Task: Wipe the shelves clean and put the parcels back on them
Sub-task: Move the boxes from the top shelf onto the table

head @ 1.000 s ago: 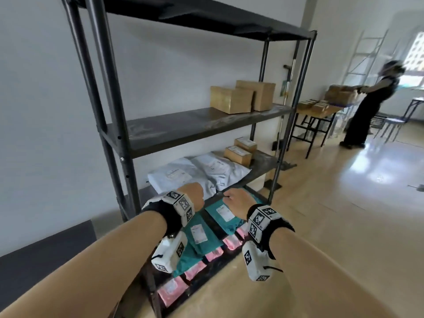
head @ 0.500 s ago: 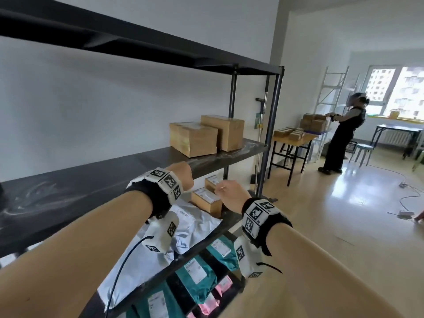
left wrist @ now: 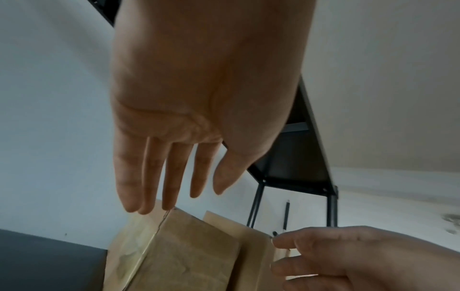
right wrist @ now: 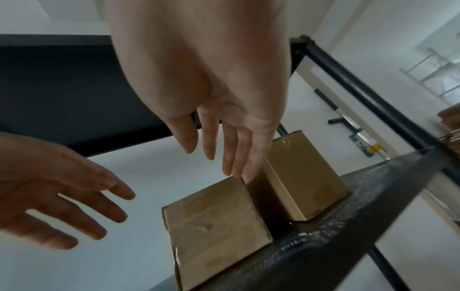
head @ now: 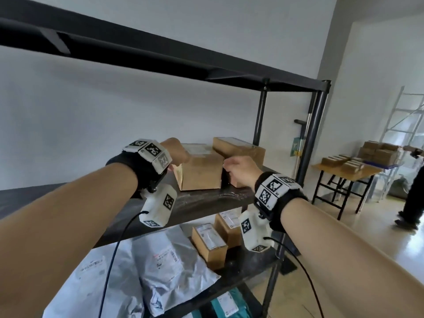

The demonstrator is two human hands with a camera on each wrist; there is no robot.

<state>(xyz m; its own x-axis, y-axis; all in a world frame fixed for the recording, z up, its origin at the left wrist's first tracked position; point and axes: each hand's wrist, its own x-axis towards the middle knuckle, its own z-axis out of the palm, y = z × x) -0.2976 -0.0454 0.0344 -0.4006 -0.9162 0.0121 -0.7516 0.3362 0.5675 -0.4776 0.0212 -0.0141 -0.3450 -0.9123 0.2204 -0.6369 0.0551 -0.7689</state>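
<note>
Two brown cardboard boxes stand side by side on the dusty middle shelf [head: 202, 203] of a black metal rack. The nearer box [head: 199, 172] [left wrist: 189, 254] [right wrist: 216, 222] lies between my hands. My left hand [head: 176, 152] [left wrist: 169, 177] hovers at its left top edge, fingers straight and spread, holding nothing. My right hand [head: 238, 171] [right wrist: 224, 145] reaches into the gap between this box and the farther box [head: 241, 150] [right wrist: 298, 177], its fingers straight, their tips at the nearer box's right edge. Neither hand grips anything.
The lower shelf [head: 247, 267] holds two small labelled boxes [head: 210, 243] and grey mailer bags [head: 165, 267]; teal bags [head: 227, 306] lie below. The top shelf [head: 160, 56] hangs overhead. A person [head: 415, 191] stands by a parcel-laden table [head: 344, 168] at right.
My view rose from the lower shelves to the middle shelf. Both hands lifted and moved forward to the nearer cardboard box, one on each side.
</note>
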